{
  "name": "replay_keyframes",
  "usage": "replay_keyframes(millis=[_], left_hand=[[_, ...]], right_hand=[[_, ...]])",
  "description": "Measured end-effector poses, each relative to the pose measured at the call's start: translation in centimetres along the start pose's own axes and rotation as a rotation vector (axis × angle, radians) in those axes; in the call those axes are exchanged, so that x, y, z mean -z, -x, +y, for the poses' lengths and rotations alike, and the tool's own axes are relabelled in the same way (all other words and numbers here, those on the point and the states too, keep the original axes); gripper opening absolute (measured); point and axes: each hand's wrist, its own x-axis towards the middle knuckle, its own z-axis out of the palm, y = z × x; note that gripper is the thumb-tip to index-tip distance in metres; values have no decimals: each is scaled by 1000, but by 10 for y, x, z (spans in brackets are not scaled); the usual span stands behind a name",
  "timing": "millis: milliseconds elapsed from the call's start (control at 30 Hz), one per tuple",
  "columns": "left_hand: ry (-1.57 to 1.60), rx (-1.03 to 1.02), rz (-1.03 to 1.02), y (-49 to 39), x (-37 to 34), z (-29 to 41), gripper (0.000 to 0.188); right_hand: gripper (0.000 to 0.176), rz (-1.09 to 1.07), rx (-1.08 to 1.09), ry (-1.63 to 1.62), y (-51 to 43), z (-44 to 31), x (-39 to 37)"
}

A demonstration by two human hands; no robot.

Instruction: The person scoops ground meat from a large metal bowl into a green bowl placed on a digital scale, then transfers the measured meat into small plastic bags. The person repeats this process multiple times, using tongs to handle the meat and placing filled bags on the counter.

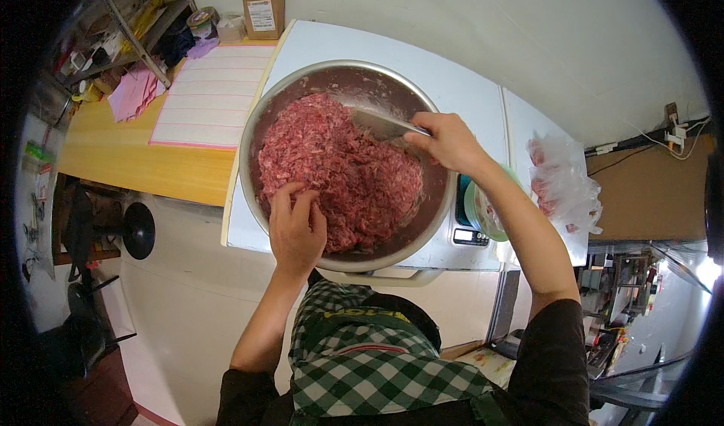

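Note:
A large round steel basin (346, 65) holds a heap of raw minced meat (339, 165) on a white surface. My right hand (447, 137) is shut on the handle of a wide metal utensil (379, 125), perhaps a scoop or cleaver; its blade rests against the meat near the basin's far right side. At the near left of the basin, my left hand (297, 222) touches the meat with bent, spread fingertips; whether it grips any meat is hidden. Smears of meat cling to the basin's inner wall.
Right of the basin stand a digital scale (470, 237) and a green bowl (500, 229), partly behind my forearm. Plastic bags of meat (546, 194) lie farther right. To the left, a wooden table (141, 163) bears a lined sheet (209, 98) and a cardboard box (264, 15).

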Motion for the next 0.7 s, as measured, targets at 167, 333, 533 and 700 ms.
replay_keyframes(millis=[167, 333, 533, 700], left_hand=[[4, -25, 9, -1, 1, 1, 20], [37, -25, 26, -1, 3, 2, 20], [37, -56, 64, -1, 2, -1, 21], [28, -32, 63, -2, 2, 1, 22]], right_hand=[[21, -139, -315, -523, 30, 12, 25], [21, 29, -75, -40, 47, 7, 12], [22, 43, -15, 342, 26, -12, -12], [24, -41, -11, 378, -8, -13, -31]])
